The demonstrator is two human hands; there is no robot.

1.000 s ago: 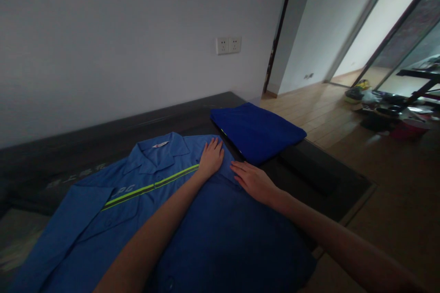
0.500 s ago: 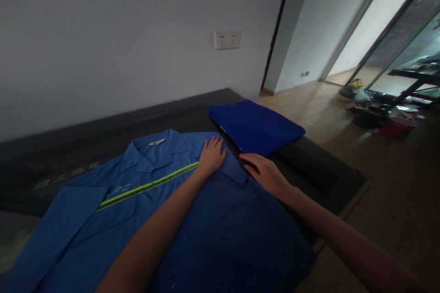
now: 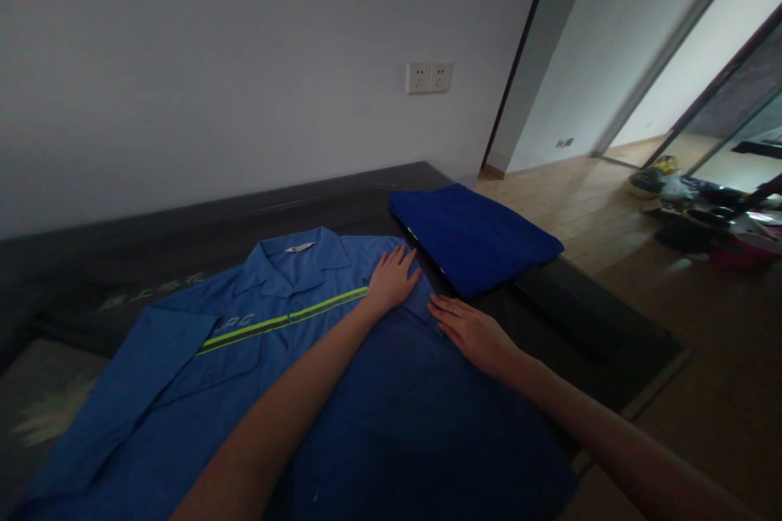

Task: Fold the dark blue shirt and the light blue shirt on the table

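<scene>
A blue work shirt point(image 3: 238, 374) with a yellow-green and grey stripe lies spread face up, its collar towards the wall. My left hand point(image 3: 393, 281) rests flat on the shirt near its right shoulder, fingers spread. Lower and to the right, my right hand point(image 3: 470, 330) lies on the folded-in sleeve at the shirt's right edge, its fingers stretched out and close together. Both forearms cross over the shirt, covering part of its front. Just beyond my hands is a folded darker blue garment point(image 3: 482, 232).
Under the clothes is a dark table point(image 3: 623, 342), its back edge against a white wall point(image 3: 213, 81) with a double socket point(image 3: 429, 77). Pale lettering shows on the tabletop at left. Bags and containers point(image 3: 702, 212) lie on the wooden floor at far right.
My right hand has come down onto the sleeve, its fingers now flatter. The left hand stays on the shoulder. The whole view has shifted slightly, moving the scene rightward.
</scene>
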